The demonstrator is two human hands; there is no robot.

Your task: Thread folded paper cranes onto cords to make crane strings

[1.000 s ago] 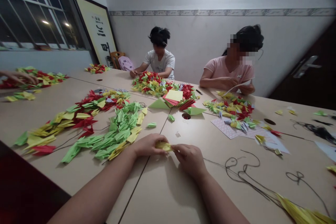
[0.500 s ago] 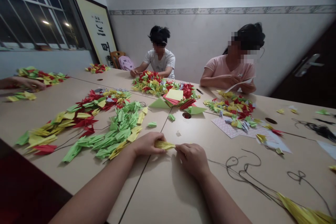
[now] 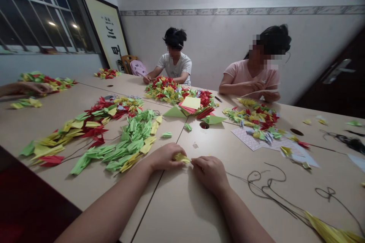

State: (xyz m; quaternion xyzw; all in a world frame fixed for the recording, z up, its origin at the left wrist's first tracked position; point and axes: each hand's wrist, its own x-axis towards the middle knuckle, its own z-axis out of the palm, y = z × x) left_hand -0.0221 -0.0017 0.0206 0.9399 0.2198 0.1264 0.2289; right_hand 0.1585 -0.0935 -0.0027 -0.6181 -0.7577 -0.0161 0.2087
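Above the near part of the table, my left hand (image 3: 165, 157) is closed around yellow folded paper (image 3: 181, 158), whose pleated end sticks out toward the right. Close beside that end is my right hand (image 3: 210, 172), its fingers pinched together; what they hold is hidden. A thin dark cord (image 3: 242, 179) comes out from behind the right hand and runs in loops to the right. Left of my hands lies a strand of green folded papers (image 3: 128, 142) edged with yellow ones. A small loose green piece (image 3: 166, 135) rests just beyond my left hand.
Red, yellow and green paper cranes (image 3: 165, 90) are heaped mid-table, near stacked paper squares (image 3: 191, 102). Another pile (image 3: 259, 115) lies right, by patterned sheets (image 3: 246, 139). Yellow strung papers (image 3: 327, 226) lie front right. Two people sit opposite; another person's hand (image 3: 35, 88) is far left.
The yellow paper shows less between my hands; more of it is now within my left hand, which has shifted slightly right. The person in pink has lowered the white sheet.
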